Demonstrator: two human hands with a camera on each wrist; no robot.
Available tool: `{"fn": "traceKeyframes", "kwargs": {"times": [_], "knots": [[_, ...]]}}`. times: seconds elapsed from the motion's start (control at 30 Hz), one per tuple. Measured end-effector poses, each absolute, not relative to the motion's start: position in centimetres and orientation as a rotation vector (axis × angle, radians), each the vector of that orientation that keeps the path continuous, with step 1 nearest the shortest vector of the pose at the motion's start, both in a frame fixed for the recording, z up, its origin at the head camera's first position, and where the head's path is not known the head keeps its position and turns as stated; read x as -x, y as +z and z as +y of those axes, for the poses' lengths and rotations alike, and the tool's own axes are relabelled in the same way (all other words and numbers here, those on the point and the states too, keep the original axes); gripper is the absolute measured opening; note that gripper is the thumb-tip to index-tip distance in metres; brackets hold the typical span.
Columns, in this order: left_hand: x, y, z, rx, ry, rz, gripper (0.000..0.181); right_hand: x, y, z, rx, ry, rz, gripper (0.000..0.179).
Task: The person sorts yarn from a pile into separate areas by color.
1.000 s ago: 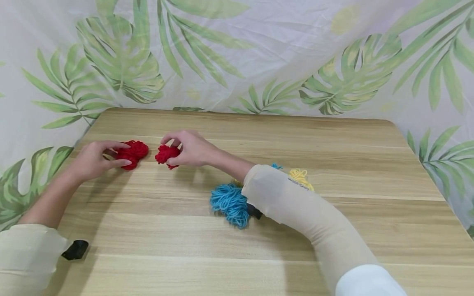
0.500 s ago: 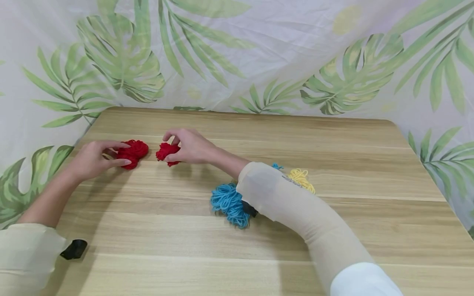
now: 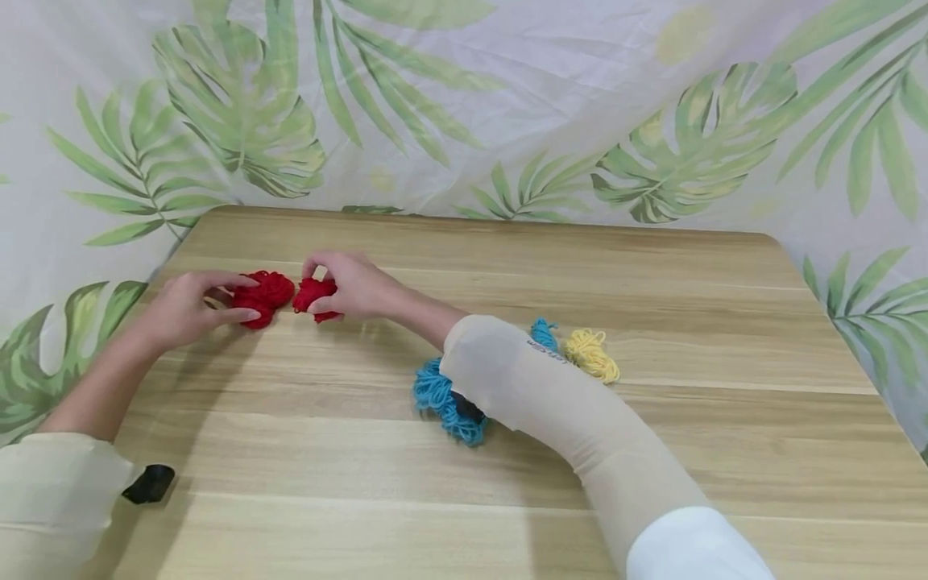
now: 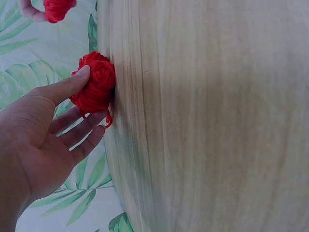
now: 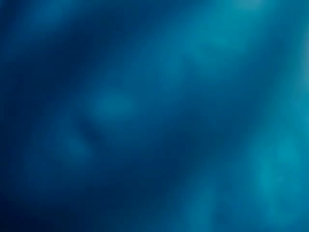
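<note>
Red yarn (image 3: 272, 290) is gripped by the left hand (image 3: 187, 310) as the right hand (image 3: 354, 286) pinches a second bundle (image 3: 309, 296) just beside it.

Head view bright, softly shadowed; left wrist view dimmer; right wrist view blurry blue.

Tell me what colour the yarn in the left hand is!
The yarn in the left hand is red; it shows best in the left wrist view.

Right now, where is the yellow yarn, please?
In the head view, the yellow yarn lies on the table, right of centre, beside some blue yarn and just beyond the person's right sleeve.
</note>
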State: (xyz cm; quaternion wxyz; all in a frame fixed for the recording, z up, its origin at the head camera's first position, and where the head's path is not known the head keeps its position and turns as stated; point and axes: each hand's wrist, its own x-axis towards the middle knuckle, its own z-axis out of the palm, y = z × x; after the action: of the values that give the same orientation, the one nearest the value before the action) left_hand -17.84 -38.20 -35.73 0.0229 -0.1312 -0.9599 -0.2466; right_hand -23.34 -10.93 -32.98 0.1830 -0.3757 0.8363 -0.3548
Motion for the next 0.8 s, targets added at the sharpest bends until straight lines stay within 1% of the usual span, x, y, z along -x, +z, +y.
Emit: {"fn": "traceKeyframes", "kwargs": {"times": [0.23, 0.4, 0.67, 0.8], "knots": [[17.9, -35.6, -38.1, 0.406, -0.752, -2.982, 0.041, 23.4, -32.7, -11.4, 1.095, -0.944, 2.383, 0.041], [17.9, -35.6, -38.3, 0.420, -0.754, -2.974, 0.040, 23.5, -32.2, -11.9, 1.047, -0.970, 2.362, 0.045], [17.9, -35.6, -38.3, 0.431, -0.745, -2.972, 0.041, 24.0, -32.2, -12.8, 1.055, -0.918, 2.431, 0.033], [17.9, -35.6, -38.3, 0.433, -0.748, -2.970, 0.040, 24.1, -32.6, -13.3, 1.033, -0.884, 2.459, 0.031]]}}
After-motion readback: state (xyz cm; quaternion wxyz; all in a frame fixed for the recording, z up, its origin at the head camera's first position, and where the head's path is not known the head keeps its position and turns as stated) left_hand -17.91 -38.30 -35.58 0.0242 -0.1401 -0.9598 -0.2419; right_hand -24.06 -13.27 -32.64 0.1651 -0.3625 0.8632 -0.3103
